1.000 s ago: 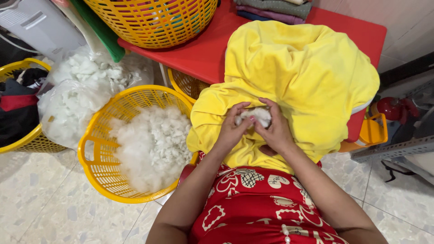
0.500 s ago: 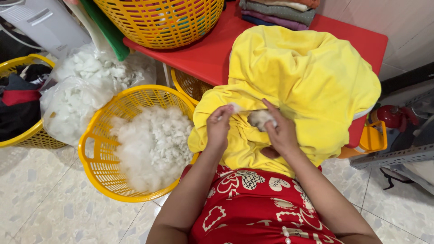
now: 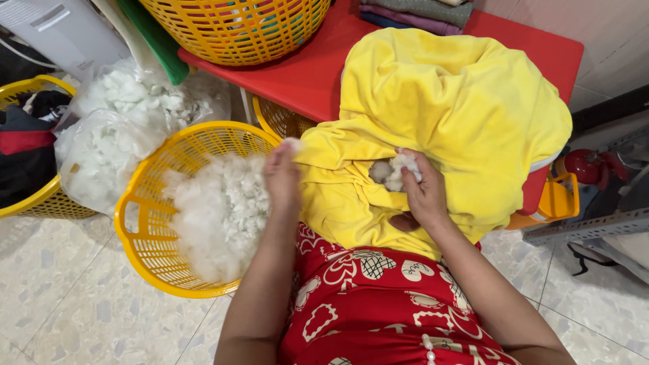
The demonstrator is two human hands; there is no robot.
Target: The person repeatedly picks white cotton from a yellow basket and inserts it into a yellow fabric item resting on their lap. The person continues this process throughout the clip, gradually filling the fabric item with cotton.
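Note:
A big yellow fabric cover [image 3: 460, 115] lies bunched on my lap and against the red table [image 3: 304, 74]. My right hand [image 3: 422, 192] pinches a wad of white stuffing [image 3: 395, 172] at a small opening in the cover. My left hand [image 3: 282, 177] hangs at the cover's left edge, over the rim of a yellow basket [image 3: 145, 236] full of white stuffing [image 3: 220, 209]. The left fingers are blurred, with a small white tuft at their tips.
A clear plastic bag of stuffing [image 3: 115, 128] sits left of the basket. Another yellow basket with dark clothes [image 3: 27, 142] stands at far left. An orange-yellow basket [image 3: 236, 27] and folded cloths [image 3: 419, 13] rest on the table. Tiled floor lies below.
My left hand has left the opening in the cover and swung left toward the basket of stuffing. My right hand stays at the opening with the wad.

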